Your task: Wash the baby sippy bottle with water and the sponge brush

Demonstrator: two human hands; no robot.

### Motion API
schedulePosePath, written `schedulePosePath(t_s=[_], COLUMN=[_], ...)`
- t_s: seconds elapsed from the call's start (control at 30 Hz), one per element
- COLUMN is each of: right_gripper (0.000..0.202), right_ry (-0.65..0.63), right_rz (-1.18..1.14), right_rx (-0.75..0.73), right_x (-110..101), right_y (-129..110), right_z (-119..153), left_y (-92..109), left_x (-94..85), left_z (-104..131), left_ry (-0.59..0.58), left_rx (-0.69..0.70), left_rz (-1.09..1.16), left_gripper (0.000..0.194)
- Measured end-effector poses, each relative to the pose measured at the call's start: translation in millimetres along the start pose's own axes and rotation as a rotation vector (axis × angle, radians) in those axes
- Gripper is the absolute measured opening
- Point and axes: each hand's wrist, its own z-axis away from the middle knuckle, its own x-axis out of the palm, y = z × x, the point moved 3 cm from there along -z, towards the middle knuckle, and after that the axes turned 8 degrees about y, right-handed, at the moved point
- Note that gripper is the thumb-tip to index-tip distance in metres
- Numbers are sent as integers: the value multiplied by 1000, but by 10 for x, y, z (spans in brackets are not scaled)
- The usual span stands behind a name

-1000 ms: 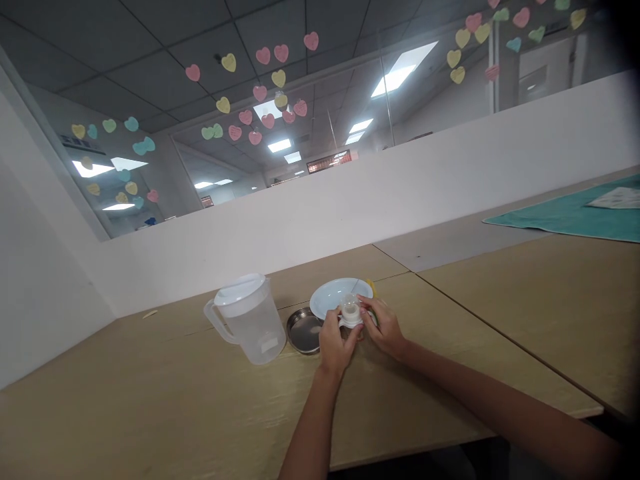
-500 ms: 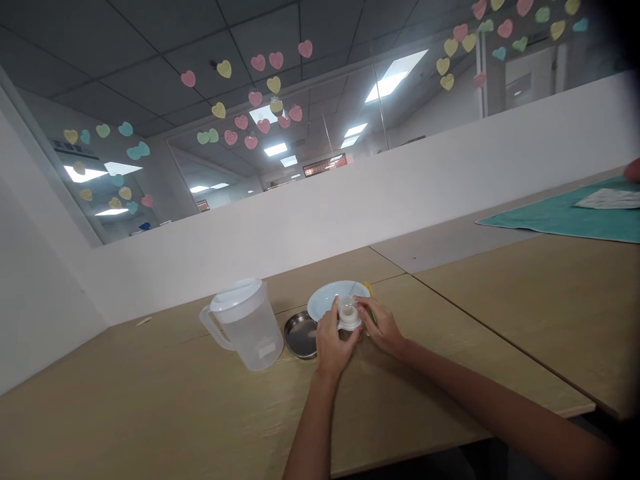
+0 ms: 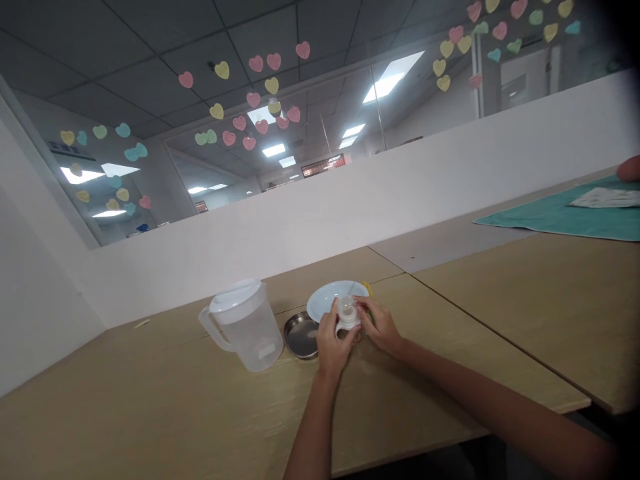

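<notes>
Both hands are closed around a small bottle (image 3: 348,315) with a white collar and a clear domed top; its lower part is mostly hidden by the fingers. My left hand (image 3: 332,340) grips it from the left, thumb at the near side and fingers up along the far side. From the right, my right hand (image 3: 380,327) holds it with thumb and fingertips near the top and collar. Just behind the bottle lies a pale blue plate (image 3: 323,300). A round, shallow metal dish (image 3: 301,335) stands beside my left hand, and something yellow (image 3: 369,288) shows behind my right fingers.
A clear plastic pitcher (image 3: 253,333) with a white lid stands left of the dish on the wooden table (image 3: 200,413). A teal cloth (image 3: 560,213) with a white sheet (image 3: 607,198) lies far right. A white wall (image 3: 300,223) with windows above borders the table's back.
The view has shifted very slightly. Both hands keep hold of the bottle in nearly the same place, with only a small change in its tilt or position.
</notes>
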Motion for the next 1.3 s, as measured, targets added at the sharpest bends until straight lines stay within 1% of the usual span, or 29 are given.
schedulePosePath(t_s=[0.2, 0.33, 0.47, 0.57, 0.63, 0.73, 0.8, 0.9, 1.1, 1.3], right_gripper=[28, 29, 30, 40, 46, 44, 43, 44, 51, 48], right_ry=[-5, -21, -64, -74, -65, -86, -118, -154, -224, -314], right_rz=[12, 17, -36, -64, -88, -191, -260, -316, -345, -399], right_rx=[1, 19, 34, 112, 208, 332, 375, 419, 507, 482], right_x=[10, 2, -10, 5, 24, 57, 68, 64, 64, 57], right_y=[-15, 4, 6, 15, 29, 40, 44, 77, 201, 185], right_z=[-14, -16, -24, -36, -48, -75, -101, -136, -166, -203], left_y=[-20, -19, -2, 6, 5, -2, -3, 6, 14, -2], left_x=[16, 23, 25, 31, 40, 54, 62, 69, 55, 46], left_z=[19, 20, 17, 17, 19, 21, 21, 19, 12, 20], left_ry=[24, 5, -31, -58, -73, -72, -67, -70, -68, -72], left_rx=[-9, -21, -21, -32, -39, -55, -77, -105, -114, -104], left_rz=[10, 3, -13, -31, -52, -38, 7, 57, 54, 66], left_gripper=[69, 69, 68, 68, 76, 90, 91, 94, 93, 88])
